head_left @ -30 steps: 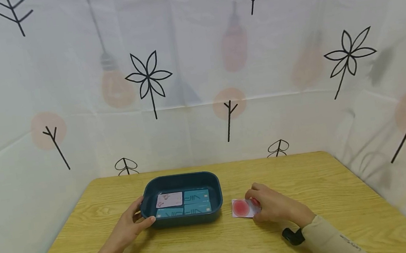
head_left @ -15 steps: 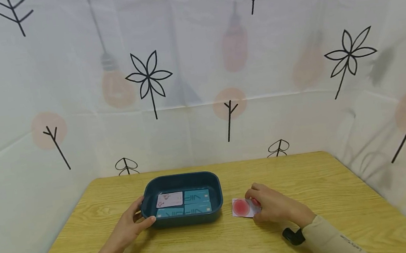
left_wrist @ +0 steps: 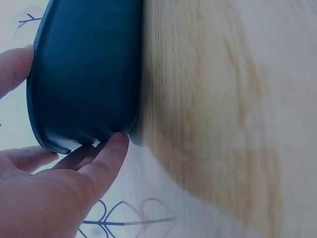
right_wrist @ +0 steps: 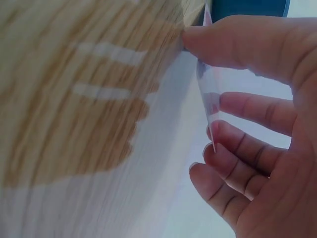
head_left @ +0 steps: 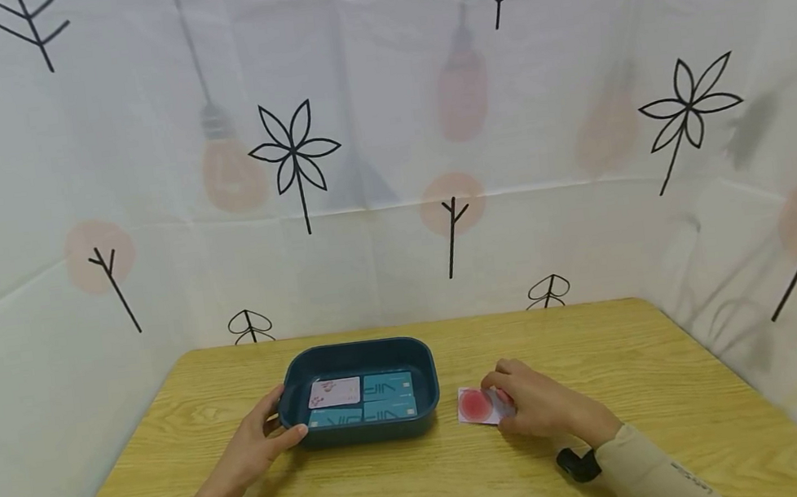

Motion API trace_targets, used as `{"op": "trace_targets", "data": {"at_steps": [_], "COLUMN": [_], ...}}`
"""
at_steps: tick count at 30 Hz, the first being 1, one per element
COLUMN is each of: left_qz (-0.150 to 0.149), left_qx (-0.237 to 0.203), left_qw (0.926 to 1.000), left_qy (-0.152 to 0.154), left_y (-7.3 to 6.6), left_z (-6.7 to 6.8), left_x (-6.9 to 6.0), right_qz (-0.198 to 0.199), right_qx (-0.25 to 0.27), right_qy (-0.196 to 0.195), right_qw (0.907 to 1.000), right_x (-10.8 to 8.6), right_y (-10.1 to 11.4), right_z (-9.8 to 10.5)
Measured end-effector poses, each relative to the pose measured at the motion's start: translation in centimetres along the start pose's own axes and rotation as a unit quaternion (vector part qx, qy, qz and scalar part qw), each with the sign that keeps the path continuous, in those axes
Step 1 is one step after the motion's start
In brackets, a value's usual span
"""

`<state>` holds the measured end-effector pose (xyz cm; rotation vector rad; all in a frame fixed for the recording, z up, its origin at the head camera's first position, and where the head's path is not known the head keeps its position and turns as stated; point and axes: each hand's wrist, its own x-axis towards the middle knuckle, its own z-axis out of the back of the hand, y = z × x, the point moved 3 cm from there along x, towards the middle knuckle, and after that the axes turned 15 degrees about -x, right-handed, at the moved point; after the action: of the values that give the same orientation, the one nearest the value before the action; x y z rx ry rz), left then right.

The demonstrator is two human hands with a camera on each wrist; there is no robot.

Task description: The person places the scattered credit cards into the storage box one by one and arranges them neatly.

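A dark blue plastic bin (head_left: 361, 435) stands left of centre on the table in the head view. My left hand (head_left: 247, 446) holds its left end, thumb at the near corner and fingers at the end wall, also seen on the bin (left_wrist: 89, 74) in the left wrist view. Flat inside lie a white card with a pink print (head_left: 334, 393) and several teal cards (head_left: 390, 408). To the right of the bin, my right hand (head_left: 543, 404) pinches a white card with red circles (head_left: 475, 405). The right wrist view shows that card (right_wrist: 208, 94) edge-on between thumb and fingers, close to the tabletop.
The wood-grain table (head_left: 426, 491) reaches back to a white curtain (head_left: 371, 268) with plant and lamp drawings, which also hangs along both sides. Black wrist mounts (head_left: 578, 464) sit at both sleeves. A strip of tabletop separates the bin from the red-circle card.
Both hands and the bin hold their places. The head view has shifted very slightly. Otherwise the red-circle card stays in the right hand, with at most a tiny turn.
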<state>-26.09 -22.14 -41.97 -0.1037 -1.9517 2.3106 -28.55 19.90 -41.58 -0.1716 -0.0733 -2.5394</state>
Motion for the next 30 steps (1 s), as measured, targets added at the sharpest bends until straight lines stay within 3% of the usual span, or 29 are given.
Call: {"op": "trace_targets", "data": {"at_steps": [10,22,30], "left_qz": [-0.002,0.004,0.003], "left_qx": [-0.011,0.007,0.001], "left_qw": [0.9999,0.9999,1.0000], "left_qy": [0.002,-0.009,-0.009], "left_y": [-0.1,-0.3,-0.3], "left_z": [-0.3,0.0,-0.1], "left_x": [0.0,-0.1,0.0], "right_qz": [-0.004,0.013,0.001], "right_qx": [-0.001,0.002,0.011], "right_qy": [-0.004,-0.047,-0.065], "right_qw": [1.0000,0.9988,0.9978], "right_x": [-0.2,0.1,0.1], "right_y": [-0.5,-0.9,-1.4], "right_z": [0.0,1.1,2.0]}}
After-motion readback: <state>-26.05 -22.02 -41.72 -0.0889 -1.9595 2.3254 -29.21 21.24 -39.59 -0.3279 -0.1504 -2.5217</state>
